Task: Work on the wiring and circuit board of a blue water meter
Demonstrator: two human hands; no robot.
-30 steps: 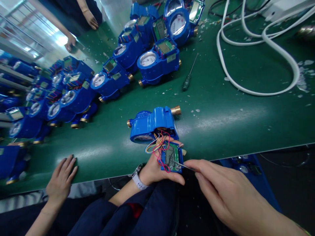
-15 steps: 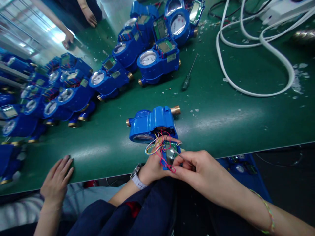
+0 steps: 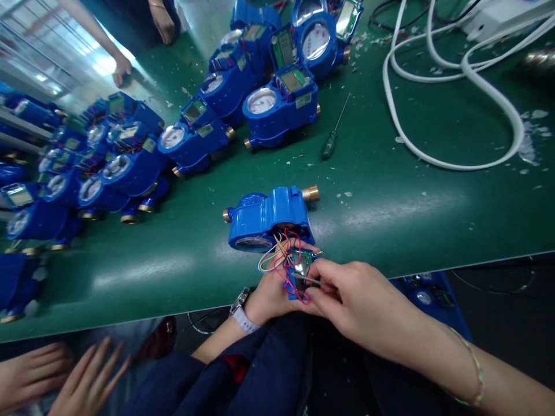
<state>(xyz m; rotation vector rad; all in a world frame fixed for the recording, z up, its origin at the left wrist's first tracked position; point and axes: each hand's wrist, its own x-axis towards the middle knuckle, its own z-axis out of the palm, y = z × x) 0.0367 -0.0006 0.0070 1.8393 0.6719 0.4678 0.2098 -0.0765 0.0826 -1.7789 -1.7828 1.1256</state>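
A blue water meter (image 3: 269,216) lies on its side near the front edge of the green table (image 3: 390,208). Red, yellow and blue wires (image 3: 277,261) run from it to a small blue module with a green circuit board (image 3: 300,267). My left hand (image 3: 271,297), with a watch on the wrist, is closed around that module just past the table's edge. My right hand (image 3: 351,297) pinches a thin metal tool (image 3: 309,281), whose tip rests on the board.
Many blue meters (image 3: 130,156) crowd the left and back of the table. A green-handled screwdriver (image 3: 332,138) lies behind my meter, white cables (image 3: 455,86) loop at the right. A co-worker's hands (image 3: 87,381) are at the bottom left; another person's hands (image 3: 162,23) rest at the far end.
My right hand has moved in over the module and now covers part of the board with the tool. The co-worker's hand has slid off the table towards the bottom left.
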